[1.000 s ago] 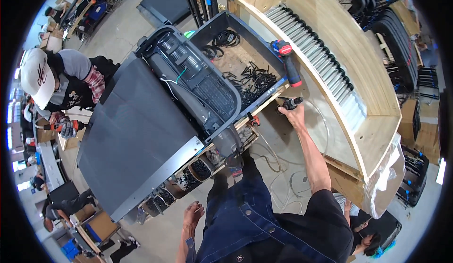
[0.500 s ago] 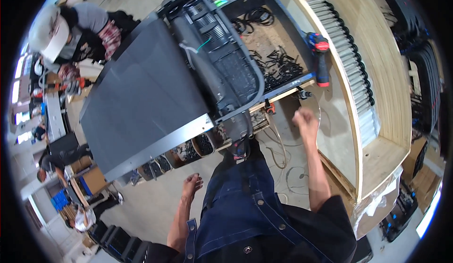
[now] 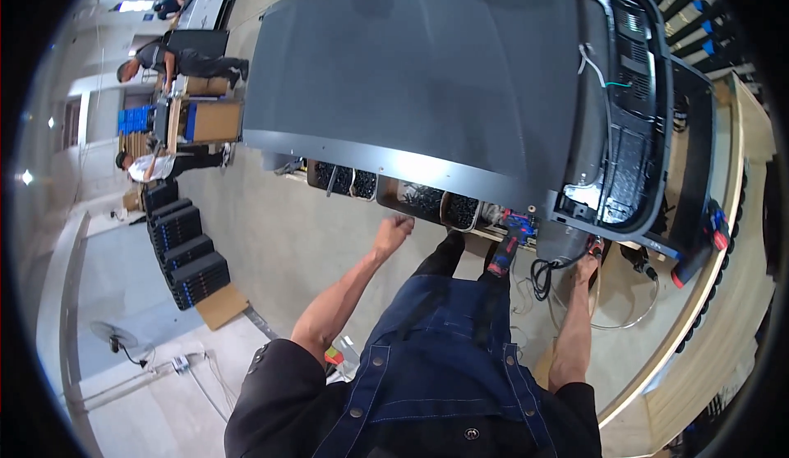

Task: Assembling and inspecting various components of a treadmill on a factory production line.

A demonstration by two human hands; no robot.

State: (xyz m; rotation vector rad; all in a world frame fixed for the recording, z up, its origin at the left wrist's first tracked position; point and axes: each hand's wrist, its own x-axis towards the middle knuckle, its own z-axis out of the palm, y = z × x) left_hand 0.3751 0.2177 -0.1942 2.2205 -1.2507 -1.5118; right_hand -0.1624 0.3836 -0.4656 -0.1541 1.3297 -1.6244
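My left hand (image 3: 394, 233) is in front of the bench with its fingers curled together. Whether anything is inside them is hidden. Just beyond it are open bins (image 3: 411, 198) of small dark screws, under the metal edge of a big dark grey panel (image 3: 411, 72). My right hand (image 3: 586, 269) reaches up below the panel's right corner, its fingers closed around an orange-and-black tool (image 3: 596, 247), partly covered by the hand. Between my hands, a blue-and-red cordless driver (image 3: 511, 240) hangs at the bench edge. Attached to the panel is a black plastic housing (image 3: 637, 121) with loose wires.
A second red-and-blue cordless driver (image 3: 713, 232) sits by the curved wooden frame (image 3: 715, 294) on the right. A black cable (image 3: 542, 279) and a pale hose (image 3: 633, 325) hang low. Black stacked parts (image 3: 191, 253) and two people (image 3: 185, 62) are at the left.
My view has swung left, so the bench appears further right. My right hand has reached the orange-and-black tool at the bench edge. My left hand has risen closer to the screw bins.
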